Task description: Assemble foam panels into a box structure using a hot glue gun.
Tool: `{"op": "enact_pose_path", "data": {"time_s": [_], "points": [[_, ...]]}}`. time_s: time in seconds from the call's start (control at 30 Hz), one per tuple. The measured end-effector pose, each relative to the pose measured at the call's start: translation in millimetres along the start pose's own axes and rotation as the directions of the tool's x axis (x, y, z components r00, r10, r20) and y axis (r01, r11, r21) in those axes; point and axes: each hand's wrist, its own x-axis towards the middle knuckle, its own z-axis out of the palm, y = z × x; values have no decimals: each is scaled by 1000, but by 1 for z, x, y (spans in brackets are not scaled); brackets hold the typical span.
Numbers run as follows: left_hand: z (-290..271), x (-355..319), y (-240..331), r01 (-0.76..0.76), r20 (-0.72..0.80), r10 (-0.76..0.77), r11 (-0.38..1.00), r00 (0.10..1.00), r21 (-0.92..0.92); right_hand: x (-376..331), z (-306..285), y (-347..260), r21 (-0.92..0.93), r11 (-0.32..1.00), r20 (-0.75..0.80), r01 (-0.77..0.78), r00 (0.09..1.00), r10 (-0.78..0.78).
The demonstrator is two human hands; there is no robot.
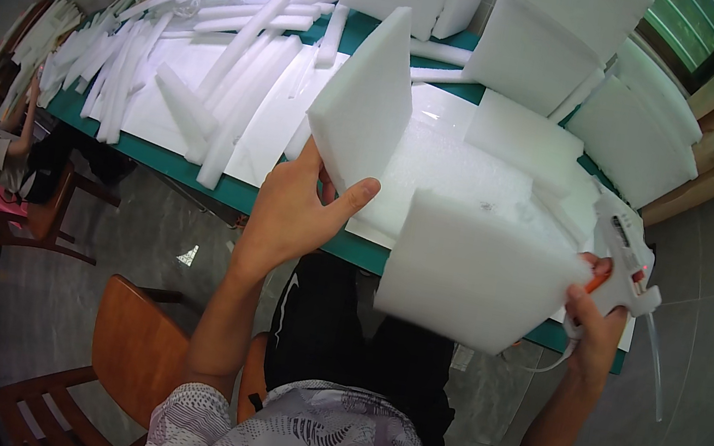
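Note:
My left hand (296, 209) is closed on the lower edge of a white foam panel (367, 99), which stands tilted above the table. In my right hand (592, 321) is a white hot glue gun (621, 265) with an orange trigger and a clear glue stick (656, 368) trailing from its back. A second, squarish white foam panel (480, 271) hangs over the table's near edge, its right side against my right fingers. Whether those fingers also grip this panel is partly hidden.
White foam strips (246, 65) lie heaped over the left of the green table (153, 155). Large foam blocks (533, 55) are stacked at the back. A wooden chair (134, 342) stands at lower left. Another person (1, 143) sits at the far left. A cord (539, 368) hangs below the gun.

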Motion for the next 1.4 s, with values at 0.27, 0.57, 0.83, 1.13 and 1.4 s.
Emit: {"op": "enact_pose_path", "data": {"time_s": [0.27,0.57,0.83,1.13,1.4], "points": [[4,-1,-5,-12,-48,11,1000,999,-26,27,14,-12,135,981,-64,142,989,-134],[-1,3,-1,-119,-133,111,991,985,-56,36,29,-20,163,956,-97,245,968,-231],[-4,7,5,-163,-126,154,985,980,-60,39,34,-8,109,966,-101,234,970,-223],[2,5,2,-153,-123,139,982,983,-111,39,34,-10,126,961,-86,247,968,-238],[4,6,-3,-161,-120,149,982,982,-100,38,46,-17,162,947,-69,278,960,-270]]}}
